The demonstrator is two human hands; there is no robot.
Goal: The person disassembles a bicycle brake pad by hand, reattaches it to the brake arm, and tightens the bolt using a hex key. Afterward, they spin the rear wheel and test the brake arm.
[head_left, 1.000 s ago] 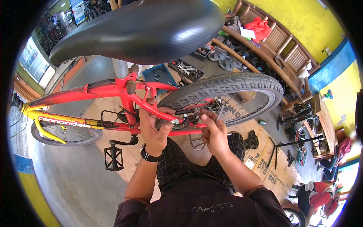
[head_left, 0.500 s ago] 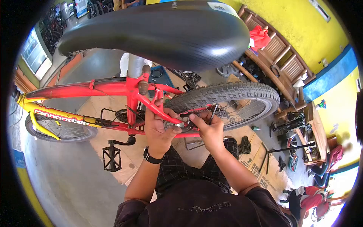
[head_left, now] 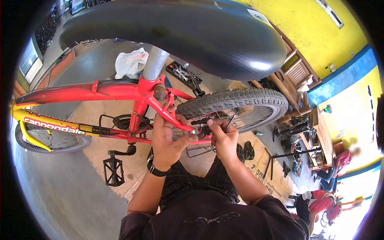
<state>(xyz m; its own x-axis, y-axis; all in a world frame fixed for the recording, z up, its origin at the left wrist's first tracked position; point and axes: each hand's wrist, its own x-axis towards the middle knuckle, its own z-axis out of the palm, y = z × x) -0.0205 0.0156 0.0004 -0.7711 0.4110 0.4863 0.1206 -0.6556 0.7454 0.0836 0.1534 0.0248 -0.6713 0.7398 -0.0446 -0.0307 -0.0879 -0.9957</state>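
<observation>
A red and yellow bicycle (head_left: 94,95) stands before me, its black saddle (head_left: 172,34) nearest the camera. My left hand (head_left: 168,142) is wrapped round the red seat stay (head_left: 170,115), its thumb by a small silver bolt end (head_left: 194,131). Close beside it, my right hand (head_left: 225,140) pinches at a black brake part (head_left: 203,125) mounted by the stay. A thin metal rod like a hex key (head_left: 231,122) sticks up from the right fingers. The knobbly rear tyre (head_left: 240,98) lies just beyond both hands. My fingers partly hide the brake part.
Cardboard (head_left: 262,168) covers the floor under the bicycle. A tool tray (head_left: 184,76) and a white cloth (head_left: 131,63) lie beyond the frame. The pedal (head_left: 114,171) juts out at left. Wooden benches (head_left: 298,72) line the yellow wall; another person (head_left: 320,206) bends at lower right.
My view has shifted, so more of the white cloth and tool tray shows past the saddle. The rod in my right hand leans at a lower angle. Both hands stay at the stay and brake part.
</observation>
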